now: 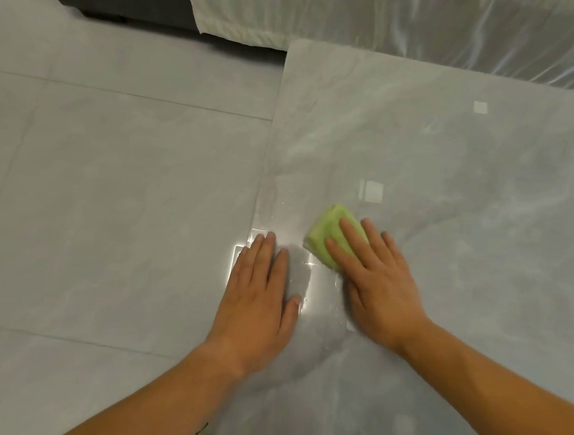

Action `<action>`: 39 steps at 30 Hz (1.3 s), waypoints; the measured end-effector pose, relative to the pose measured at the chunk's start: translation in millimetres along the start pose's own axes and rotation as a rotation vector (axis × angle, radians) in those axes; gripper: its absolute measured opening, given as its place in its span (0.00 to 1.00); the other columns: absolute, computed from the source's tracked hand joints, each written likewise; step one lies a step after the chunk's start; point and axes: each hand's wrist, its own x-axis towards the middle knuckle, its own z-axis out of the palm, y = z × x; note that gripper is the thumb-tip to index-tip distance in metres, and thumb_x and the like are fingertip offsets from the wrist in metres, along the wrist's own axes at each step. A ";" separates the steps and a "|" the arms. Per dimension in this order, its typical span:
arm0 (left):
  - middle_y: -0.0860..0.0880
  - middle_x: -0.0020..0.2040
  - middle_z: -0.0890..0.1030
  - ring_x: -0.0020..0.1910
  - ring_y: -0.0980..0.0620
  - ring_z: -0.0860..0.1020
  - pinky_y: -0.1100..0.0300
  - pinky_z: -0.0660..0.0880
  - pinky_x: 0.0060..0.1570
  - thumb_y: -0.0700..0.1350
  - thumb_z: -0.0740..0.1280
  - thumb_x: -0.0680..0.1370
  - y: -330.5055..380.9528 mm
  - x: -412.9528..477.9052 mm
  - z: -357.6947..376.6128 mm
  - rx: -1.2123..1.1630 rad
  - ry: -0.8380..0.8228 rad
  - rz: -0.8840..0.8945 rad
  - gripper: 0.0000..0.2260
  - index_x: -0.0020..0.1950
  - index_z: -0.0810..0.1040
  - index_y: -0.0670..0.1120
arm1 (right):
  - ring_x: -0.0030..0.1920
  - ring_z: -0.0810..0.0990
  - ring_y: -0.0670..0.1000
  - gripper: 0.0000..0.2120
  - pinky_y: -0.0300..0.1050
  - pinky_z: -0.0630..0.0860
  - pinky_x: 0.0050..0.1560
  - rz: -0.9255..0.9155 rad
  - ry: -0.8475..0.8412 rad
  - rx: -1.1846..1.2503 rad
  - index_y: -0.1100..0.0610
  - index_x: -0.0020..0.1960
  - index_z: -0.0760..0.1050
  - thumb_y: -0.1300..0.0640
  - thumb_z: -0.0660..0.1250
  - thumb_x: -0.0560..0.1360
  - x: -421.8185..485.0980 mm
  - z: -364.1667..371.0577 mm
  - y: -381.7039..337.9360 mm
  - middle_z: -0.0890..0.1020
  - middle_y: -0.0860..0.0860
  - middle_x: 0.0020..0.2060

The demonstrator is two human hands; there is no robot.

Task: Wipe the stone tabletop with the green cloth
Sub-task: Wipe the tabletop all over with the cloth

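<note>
Green cloth is folded into a thick pad and lies on the stone tabletop. Right hand presses down on the cloth's near half, fingers straight and spread. Nothing is curled round it; thumb not clearly seen.

Left hand is just left of the cloth, palm down on the stone, fingers straight and close together, holding nothing. It is apart from the cloth, with a glossy wet-looking strip between. Small water droplets sit left of the cloth. Tiled floor is farther left of the cloth, below the table edge. Clear plastic sheeting and pale fabric are well beyond the cloth.

Judgement: mid-wipe, working the patch round the cloth. The stone right of and beyond the cloth looks streaky, so probably not done.

Risks:
- The press is flat-fingered with no grip, so a fast stroke could leave the cloth behind or bunch it, and bare fingers would then slide on wet stone.
- A stroke leftward could run the cloth into the left hand, or past it over the edge onto the floor.
- If the left hand is bearing weight on the glossy wet surface it could skid, and it could leave prints on the wiped stone.
- Droplets could be pushed off the edge onto the tiles.
- An overly wet cloth would just smear.
</note>
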 end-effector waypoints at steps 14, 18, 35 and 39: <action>0.43 0.82 0.50 0.81 0.47 0.43 0.49 0.44 0.78 0.56 0.52 0.83 11.0 -22.2 5.2 -0.048 0.023 -0.058 0.29 0.80 0.57 0.41 | 0.79 0.54 0.60 0.28 0.64 0.55 0.75 -0.177 -0.065 0.001 0.46 0.78 0.61 0.55 0.60 0.79 -40.6 7.3 -9.7 0.57 0.50 0.80; 0.41 0.81 0.51 0.81 0.45 0.45 0.47 0.46 0.78 0.55 0.52 0.82 14.4 -43.0 9.9 -0.002 0.012 -0.073 0.29 0.79 0.57 0.40 | 0.78 0.57 0.63 0.28 0.65 0.56 0.74 -0.166 -0.060 -0.048 0.46 0.77 0.62 0.56 0.58 0.78 32.4 2.6 0.4 0.60 0.51 0.79; 0.41 0.82 0.46 0.81 0.46 0.41 0.48 0.45 0.78 0.59 0.50 0.83 9.8 -75.9 23.9 -0.034 0.026 -0.117 0.33 0.80 0.49 0.38 | 0.78 0.56 0.63 0.26 0.65 0.51 0.76 -0.072 -0.013 -0.070 0.46 0.77 0.61 0.55 0.55 0.80 67.3 11.0 -30.7 0.60 0.50 0.79; 0.43 0.82 0.46 0.81 0.48 0.44 0.48 0.50 0.78 0.59 0.53 0.82 11.6 -90.4 23.6 -0.206 0.059 -0.145 0.34 0.81 0.48 0.40 | 0.79 0.54 0.62 0.32 0.65 0.54 0.75 -0.350 -0.091 -0.069 0.46 0.79 0.59 0.58 0.62 0.77 -13.3 22.0 -51.0 0.58 0.50 0.80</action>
